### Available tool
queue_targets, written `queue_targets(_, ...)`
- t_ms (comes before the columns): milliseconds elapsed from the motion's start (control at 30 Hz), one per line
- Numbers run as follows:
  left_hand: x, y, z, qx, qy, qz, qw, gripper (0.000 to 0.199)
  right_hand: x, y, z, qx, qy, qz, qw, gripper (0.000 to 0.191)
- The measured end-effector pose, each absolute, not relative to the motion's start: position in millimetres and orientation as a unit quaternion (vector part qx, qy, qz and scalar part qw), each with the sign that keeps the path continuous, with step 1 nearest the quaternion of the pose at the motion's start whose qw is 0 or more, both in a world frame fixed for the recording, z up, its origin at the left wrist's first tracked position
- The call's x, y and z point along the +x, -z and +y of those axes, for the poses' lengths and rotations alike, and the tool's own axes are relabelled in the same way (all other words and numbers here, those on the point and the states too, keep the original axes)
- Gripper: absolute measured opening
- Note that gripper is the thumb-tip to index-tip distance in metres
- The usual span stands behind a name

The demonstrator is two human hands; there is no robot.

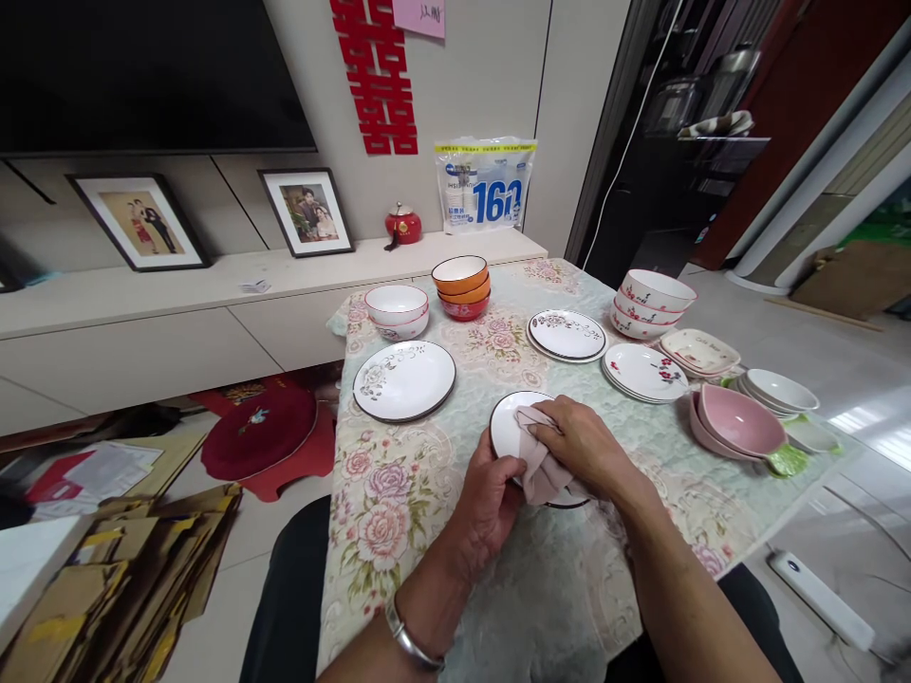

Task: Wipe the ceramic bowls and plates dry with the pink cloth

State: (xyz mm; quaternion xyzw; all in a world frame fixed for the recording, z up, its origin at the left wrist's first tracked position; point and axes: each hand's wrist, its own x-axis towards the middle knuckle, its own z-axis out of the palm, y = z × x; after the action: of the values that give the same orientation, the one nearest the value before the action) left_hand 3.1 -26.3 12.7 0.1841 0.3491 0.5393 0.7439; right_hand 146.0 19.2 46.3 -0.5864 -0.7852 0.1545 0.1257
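Note:
A white plate with a dark rim [507, 417] is tilted up a little over the flowered tablecloth, in front of me. My left hand [494, 484] grips its left edge, thumb on the upper face and the other fingers partly hidden. Pressed against the plate's face is a pale pinkish cloth [545, 470], bunched under my right hand [580, 441], whose fingers are closed on it. The cloth covers much of the plate's middle. Left of it lies a larger floral plate [405, 379]; behind it rests a stack of floral plates [567, 334].
White bowls [397, 305] and orange and red bowls [461, 285] stand at the back left. To the right are stacked bowls [651, 304], small plates [644, 372], square dishes [701, 351] and pink bowls [740, 417]. A red stool [263, 436] and flattened cardboard [142, 569] are on the floor.

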Motion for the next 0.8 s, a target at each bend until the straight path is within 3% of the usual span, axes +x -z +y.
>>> queue_targets(300,3.1,-13.0,-25.5,0.175,-0.543,0.342,0.747,0.070,145.1,-48.1,20.2,-0.573,-0.198,-0.780,0.156,0.020)
queue_targets(567,3.4,-15.3,-25.1,0.163,-0.541,0.343,0.751,0.066,147.7,-50.0,16.2,-0.600,-0.150,-0.781,0.090,0.018)
queue_targets(800,2.8,-14.1,-26.8,0.189,-0.534,0.348,0.747,0.070,142.6,-45.0,21.1,-0.560,-0.183,-0.795,0.144,0.022)
